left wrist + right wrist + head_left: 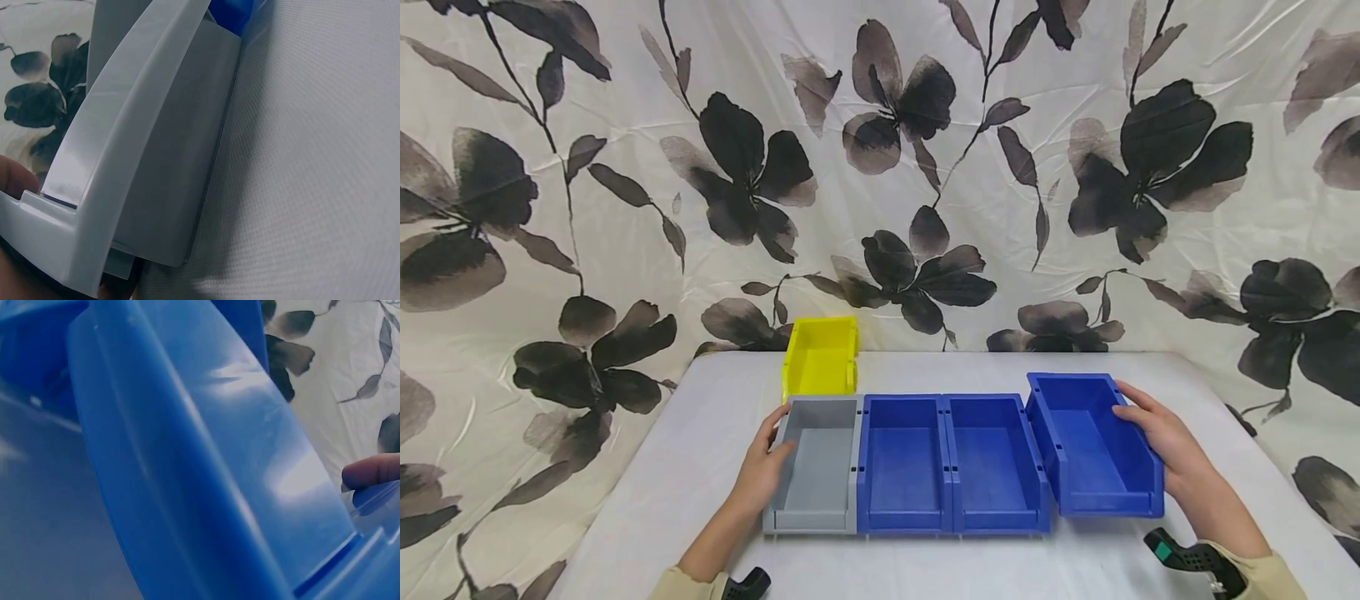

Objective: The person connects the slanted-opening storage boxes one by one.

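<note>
In the head view, my left hand [758, 473] grips the left wall of a grey storage bin [818, 462], thumb over the rim. Two blue storage bins stand to its right, side by side in one row: the nearer-to-grey blue bin [904, 467] and the middle blue bin [992, 467]. My right hand [1172, 442] holds a third blue bin [1093, 454] by its right wall, thumb inside. This bin sits slightly turned and farther back than the row, its left wall right beside the middle bin. The wrist views show the grey bin's wall [181, 137] and the held blue bin's wall [250, 437] up close.
A yellow bin [822, 360] stands behind the grey one, near the back edge of the white-covered table [910, 571]. A floral cloth [880, 192] hangs behind the table and down the left side.
</note>
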Available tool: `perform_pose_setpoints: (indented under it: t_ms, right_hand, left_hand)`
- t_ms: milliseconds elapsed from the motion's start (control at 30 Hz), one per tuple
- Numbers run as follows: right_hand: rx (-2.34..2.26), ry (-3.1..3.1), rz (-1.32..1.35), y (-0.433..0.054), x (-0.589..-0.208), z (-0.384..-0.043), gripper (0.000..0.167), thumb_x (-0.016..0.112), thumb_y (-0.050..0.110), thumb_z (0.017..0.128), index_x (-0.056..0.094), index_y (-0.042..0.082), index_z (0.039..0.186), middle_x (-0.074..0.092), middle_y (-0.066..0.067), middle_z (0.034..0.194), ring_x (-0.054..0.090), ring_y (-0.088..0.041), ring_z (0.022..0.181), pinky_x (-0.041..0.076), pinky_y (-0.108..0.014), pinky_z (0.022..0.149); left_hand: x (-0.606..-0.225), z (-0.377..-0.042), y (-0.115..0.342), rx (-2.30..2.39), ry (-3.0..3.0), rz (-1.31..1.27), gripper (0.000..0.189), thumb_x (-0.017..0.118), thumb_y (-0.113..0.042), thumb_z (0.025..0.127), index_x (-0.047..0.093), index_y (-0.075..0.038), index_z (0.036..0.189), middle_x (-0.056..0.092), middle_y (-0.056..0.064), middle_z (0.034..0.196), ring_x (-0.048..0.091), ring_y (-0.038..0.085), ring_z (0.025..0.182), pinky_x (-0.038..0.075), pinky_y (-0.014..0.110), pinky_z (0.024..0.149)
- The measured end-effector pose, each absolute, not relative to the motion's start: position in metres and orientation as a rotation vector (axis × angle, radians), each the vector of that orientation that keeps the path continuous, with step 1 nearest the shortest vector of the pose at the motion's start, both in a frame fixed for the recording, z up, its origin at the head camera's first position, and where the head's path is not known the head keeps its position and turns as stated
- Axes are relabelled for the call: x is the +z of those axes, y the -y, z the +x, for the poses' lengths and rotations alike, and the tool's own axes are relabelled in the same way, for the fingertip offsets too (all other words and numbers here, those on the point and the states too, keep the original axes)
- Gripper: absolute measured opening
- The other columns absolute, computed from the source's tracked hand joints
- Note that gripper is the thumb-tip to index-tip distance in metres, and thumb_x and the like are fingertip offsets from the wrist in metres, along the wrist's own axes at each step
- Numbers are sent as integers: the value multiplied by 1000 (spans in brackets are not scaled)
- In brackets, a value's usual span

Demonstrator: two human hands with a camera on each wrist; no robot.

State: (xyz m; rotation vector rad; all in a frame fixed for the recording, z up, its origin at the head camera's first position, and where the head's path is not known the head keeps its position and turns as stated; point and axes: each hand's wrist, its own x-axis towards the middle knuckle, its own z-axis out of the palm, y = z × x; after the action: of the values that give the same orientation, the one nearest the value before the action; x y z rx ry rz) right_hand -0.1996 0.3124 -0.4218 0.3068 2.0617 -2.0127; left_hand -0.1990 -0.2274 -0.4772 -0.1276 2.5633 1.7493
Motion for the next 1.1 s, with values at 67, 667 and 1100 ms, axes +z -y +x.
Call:
perform_pose_setpoints:
  t_ms: [67,667,1100]
  right_hand:
    - [-1937,-2161,328,-310,-421,-198,71,50,36,101,9,23,157,-3,-16,161,4,-46,143,17,-63,109]
    - [-719,-3302,-310,-273,-395,-189,68,52,45,98,37,1,147,32,-38,141,25,-62,127,23,-79,89]
    - [-525,-3214,-415,-238,-400,-196,69,39,58,98,33,16,153,18,-33,153,5,-58,137,4,-77,99]
  left_hand:
    - [-477,-199,228,1751,-2563,-129,57,40,-12,100,26,-28,152,14,5,161,8,37,146,12,61,112]
    - [-479,-199,229,1768,-2564,-100,57,40,-10,99,26,-25,153,14,7,161,8,38,145,11,61,112]
    - [-479,-199,228,1779,-2551,-114,58,40,-10,99,26,-27,152,13,7,161,8,38,145,11,61,111]
